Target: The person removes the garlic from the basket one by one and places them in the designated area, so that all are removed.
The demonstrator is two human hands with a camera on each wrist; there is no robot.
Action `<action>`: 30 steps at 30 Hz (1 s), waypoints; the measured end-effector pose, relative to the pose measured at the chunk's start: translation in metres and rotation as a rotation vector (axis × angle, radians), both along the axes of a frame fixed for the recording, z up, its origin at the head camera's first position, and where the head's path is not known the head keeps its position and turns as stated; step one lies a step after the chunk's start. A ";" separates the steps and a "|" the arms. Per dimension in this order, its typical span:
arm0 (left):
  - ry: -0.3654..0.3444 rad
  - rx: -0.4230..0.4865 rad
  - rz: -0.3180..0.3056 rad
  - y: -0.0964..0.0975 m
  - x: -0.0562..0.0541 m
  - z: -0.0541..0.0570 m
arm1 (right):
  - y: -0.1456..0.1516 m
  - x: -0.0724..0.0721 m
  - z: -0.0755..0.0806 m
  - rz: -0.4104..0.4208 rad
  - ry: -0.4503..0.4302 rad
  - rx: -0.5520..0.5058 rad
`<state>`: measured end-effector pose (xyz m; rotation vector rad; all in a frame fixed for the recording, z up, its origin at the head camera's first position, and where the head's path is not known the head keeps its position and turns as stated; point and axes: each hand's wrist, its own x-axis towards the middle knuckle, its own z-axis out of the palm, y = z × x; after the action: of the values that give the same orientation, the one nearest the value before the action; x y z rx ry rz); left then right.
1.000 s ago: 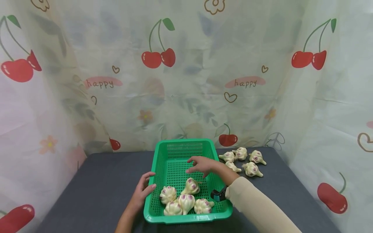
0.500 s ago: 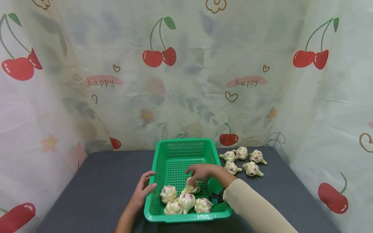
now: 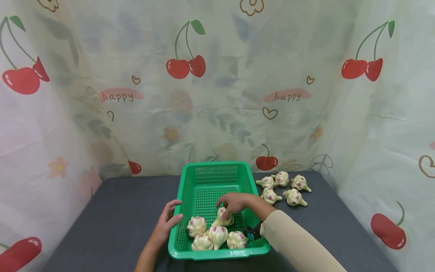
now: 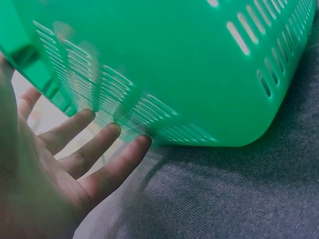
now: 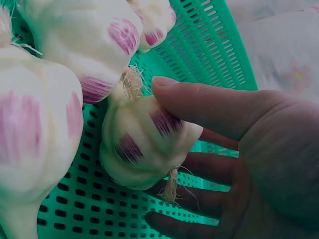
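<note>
Inside the green plastic basket (image 3: 200, 194), my right hand (image 3: 235, 202) holds a garlic bulb (image 3: 222, 216). The right wrist view shows the thumb pressed on this purple-streaked garlic bulb (image 5: 144, 137), with the fingers behind and beneath it. It sits low, near the perforated bottom; whether it touches the bottom is unclear. Several other garlic bulbs (image 3: 217, 235) lie together at the basket's near end. At the basket's left rim rests my left hand (image 3: 165, 223). In the left wrist view, its nearly straight fingers (image 4: 122, 159) touch the slotted outer wall.
Several more garlic bulbs (image 3: 294, 197) lie on the dark cloth-covered table (image 3: 129, 223), right of the basket. A printed curtain (image 3: 217, 124) hangs behind the table and along both sides. The right forearm crosses the basket's right rim.
My right hand has come down and toward me from above the basket's middle onto the garlic bulb, which now sits slightly more upright. The left hand stays at the rim.
</note>
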<state>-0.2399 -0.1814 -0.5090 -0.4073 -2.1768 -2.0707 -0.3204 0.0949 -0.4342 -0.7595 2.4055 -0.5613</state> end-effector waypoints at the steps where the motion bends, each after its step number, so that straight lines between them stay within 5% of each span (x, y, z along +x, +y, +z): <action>1: 0.001 0.001 0.000 0.000 0.000 0.000 | 0.000 0.000 0.001 0.001 0.008 0.003; 18: 0.022 0.008 -0.007 0.002 0.002 0.002 | 0.025 0.006 0.036 -0.015 0.154 -0.098; 30: 0.012 0.004 -0.010 0.003 0.002 0.001 | 0.062 0.002 0.058 -0.091 0.144 -0.305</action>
<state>-0.2376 -0.1788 -0.5078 -0.4296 -2.1677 -2.0716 -0.3179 0.1568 -0.3761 -0.8435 2.5284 -0.9562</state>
